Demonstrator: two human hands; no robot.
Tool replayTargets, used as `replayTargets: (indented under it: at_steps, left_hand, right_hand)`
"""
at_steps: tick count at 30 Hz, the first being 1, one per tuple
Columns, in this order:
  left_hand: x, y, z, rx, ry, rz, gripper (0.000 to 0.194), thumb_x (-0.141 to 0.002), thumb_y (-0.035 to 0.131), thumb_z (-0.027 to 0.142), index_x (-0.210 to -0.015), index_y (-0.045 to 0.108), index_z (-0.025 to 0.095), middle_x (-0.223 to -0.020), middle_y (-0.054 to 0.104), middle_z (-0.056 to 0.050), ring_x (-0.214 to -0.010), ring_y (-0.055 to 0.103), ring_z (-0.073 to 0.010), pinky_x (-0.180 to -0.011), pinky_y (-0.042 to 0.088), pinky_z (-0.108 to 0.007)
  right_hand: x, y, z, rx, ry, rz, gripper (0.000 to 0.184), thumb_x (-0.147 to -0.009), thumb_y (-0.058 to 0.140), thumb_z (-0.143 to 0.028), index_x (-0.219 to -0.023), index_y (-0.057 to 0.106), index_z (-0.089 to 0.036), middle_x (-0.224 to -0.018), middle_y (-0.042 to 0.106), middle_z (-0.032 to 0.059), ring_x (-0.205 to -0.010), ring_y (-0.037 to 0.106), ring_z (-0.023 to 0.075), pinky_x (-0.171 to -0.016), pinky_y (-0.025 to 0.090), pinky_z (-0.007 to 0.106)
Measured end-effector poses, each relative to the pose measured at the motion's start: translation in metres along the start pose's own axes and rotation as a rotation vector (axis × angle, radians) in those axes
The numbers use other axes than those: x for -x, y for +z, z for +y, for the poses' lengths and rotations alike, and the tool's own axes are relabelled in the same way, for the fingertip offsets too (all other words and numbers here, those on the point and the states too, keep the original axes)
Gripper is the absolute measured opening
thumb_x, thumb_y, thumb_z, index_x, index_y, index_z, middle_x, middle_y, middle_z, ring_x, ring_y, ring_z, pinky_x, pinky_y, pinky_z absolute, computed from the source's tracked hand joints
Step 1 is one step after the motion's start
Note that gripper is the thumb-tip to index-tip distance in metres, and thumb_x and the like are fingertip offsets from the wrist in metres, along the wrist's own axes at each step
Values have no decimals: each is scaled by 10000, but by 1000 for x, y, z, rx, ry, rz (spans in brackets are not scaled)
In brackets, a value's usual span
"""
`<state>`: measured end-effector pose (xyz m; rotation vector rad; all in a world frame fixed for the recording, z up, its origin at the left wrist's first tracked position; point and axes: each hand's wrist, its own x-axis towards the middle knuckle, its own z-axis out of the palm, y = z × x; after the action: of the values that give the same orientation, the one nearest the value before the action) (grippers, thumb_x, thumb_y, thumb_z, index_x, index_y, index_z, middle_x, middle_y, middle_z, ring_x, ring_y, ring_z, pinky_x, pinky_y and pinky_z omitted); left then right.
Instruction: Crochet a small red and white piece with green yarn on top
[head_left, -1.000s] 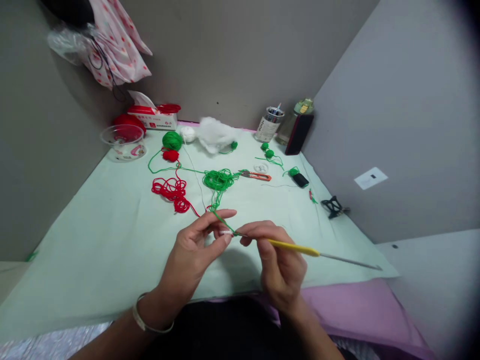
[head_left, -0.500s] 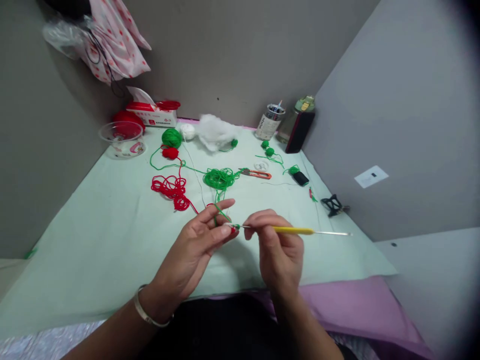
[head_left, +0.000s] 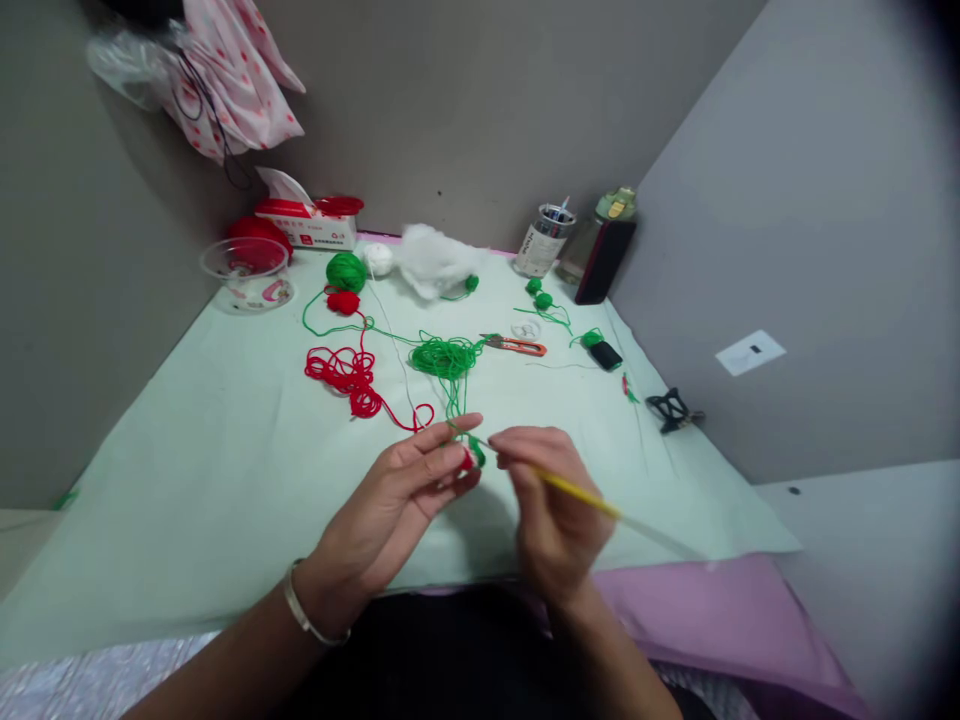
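Note:
My left hand pinches a small red, white and green crochet piece between thumb and fingers. Green yarn runs from a loose tangle on the table up to that hand's raised forefinger. In my right hand a crochet hook with a yellow handle is held like a pen, and its tip is close to the green edge of the piece. Whether the tip sits in a stitch I cannot tell. The hook's far end is blurred. Loose red yarn lies left of the green tangle.
Orange thread snips lie beyond my hands. Farther back are a green yarn ball, white stuffing, a plastic tub, a tissue box, a pen tin and a bottle. A black clip-like object lies right.
The hook has tilted, its far end swinging down and its tip rising. The crochet piece has turned so more red and green shows. The view has shifted slightly.

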<state>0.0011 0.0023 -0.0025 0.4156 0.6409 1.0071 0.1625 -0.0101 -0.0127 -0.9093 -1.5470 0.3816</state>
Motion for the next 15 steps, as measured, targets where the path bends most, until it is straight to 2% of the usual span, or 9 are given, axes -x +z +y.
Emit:
replayTargets:
  at_steps: [2,4,8,15]
  left_hand:
    - [0,-1,3,-21,38,36,283,-793,909,231,-1073,867,221,-943,715,-19,-889,633,-130,-961,512,-296]
    - [1,0,4,-86,99,59,300,-780,919,237,-1075,867,258,-904,703,-1,-879,621,-124,-926,495,-266]
    - [5,5,1,-206,135,62,390,-765,934,276,-1146,855,295,-880,701,1,-906,611,-132,-900,466,-247]
    - [6,4,2,-262,151,87,377,-789,909,291,-1161,849,275,-875,668,-7,-902,589,-148,-898,468,-279]
  right_hand:
    - [-4,-1,0,-222,179,47,241,-1038,593,-150,-1071,797,-274,-936,743,38,-751,654,162,-688,553,326]
    - [-7,1,0,-395,291,29,207,-1049,603,-214,-1012,800,-265,-918,732,33,-701,625,146,-647,525,311]
    - [-7,6,1,-387,306,-26,156,-1024,666,-268,-1000,820,-262,-957,776,51,-816,665,176,-714,535,323]
    - [-6,1,5,-572,463,-25,199,-1053,629,-336,-969,783,-241,-903,767,22,-720,643,128,-702,538,281]
